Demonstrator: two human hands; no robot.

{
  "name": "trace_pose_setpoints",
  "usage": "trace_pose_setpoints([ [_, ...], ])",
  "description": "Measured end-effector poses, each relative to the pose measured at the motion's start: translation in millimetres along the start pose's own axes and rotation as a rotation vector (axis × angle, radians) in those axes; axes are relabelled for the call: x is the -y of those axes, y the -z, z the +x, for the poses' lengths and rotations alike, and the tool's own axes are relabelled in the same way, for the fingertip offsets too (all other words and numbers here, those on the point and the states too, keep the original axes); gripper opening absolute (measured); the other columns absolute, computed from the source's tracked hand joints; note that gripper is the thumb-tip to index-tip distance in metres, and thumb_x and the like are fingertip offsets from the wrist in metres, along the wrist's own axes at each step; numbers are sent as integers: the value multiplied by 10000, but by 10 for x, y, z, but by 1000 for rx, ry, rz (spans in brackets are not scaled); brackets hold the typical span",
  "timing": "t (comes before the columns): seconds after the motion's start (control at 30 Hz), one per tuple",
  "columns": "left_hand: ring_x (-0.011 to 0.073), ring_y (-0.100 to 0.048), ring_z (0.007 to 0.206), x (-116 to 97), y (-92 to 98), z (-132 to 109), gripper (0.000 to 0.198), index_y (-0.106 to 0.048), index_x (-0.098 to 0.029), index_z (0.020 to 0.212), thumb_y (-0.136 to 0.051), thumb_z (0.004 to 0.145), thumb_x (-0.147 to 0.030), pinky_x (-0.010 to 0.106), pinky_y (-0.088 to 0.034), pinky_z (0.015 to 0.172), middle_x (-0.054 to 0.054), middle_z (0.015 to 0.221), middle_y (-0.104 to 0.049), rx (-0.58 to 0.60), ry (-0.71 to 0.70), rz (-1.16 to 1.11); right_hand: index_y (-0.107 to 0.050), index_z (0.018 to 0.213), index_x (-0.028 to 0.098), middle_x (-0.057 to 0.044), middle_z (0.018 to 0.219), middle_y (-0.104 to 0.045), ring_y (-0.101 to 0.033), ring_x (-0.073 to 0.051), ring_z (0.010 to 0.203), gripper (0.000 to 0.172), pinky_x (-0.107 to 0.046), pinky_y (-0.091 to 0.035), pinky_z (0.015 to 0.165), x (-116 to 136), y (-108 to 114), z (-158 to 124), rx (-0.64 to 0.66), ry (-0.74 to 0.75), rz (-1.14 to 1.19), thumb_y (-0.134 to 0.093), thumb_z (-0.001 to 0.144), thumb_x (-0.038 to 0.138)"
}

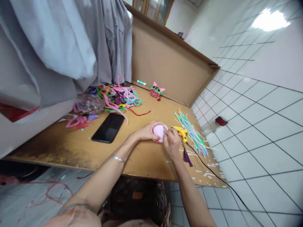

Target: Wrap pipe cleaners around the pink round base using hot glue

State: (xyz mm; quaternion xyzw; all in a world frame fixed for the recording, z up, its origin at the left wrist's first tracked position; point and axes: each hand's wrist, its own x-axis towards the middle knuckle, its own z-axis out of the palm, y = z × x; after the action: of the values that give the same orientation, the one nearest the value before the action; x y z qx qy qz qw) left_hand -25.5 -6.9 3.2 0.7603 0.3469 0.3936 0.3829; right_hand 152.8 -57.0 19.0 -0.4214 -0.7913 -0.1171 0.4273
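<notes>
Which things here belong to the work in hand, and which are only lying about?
In use: pink ball, held by left hand, touched by right hand; glue gun beside it.
Lying about: phone, heap of pipe cleaners, pink toy head, jar on the floor.

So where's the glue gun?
In the head view, the glue gun lies on the table, right of the pink ball in the left hand, between the right hand and a pipe-cleaner bundle.
</notes>
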Motion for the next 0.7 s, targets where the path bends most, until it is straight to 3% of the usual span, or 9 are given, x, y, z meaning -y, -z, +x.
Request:
trace_pose_setpoints([
  [0.3,319,-422,1357,-4,40,-25,674,-588,-218,1259,-736,602,-211,501,-324,1179,101,1383,-461,-28,-54,161,-692,970,203,-63,873,-617,-594,-175,800,255,-295,-491,720,-29,-72,-38,10,-42,22,-467,882,121],
  [0.7,306,-478,1274,-129,43,-44,676,-553,-200,1284,-704,626,-212,503,-360,1143,98,1327,-537,-9,-84,278,-695,959,180,-74,865,-622,-602,-178,775,249,-283,-482,698,24,-81,-63,14,-75,11,-466,883,122],
])
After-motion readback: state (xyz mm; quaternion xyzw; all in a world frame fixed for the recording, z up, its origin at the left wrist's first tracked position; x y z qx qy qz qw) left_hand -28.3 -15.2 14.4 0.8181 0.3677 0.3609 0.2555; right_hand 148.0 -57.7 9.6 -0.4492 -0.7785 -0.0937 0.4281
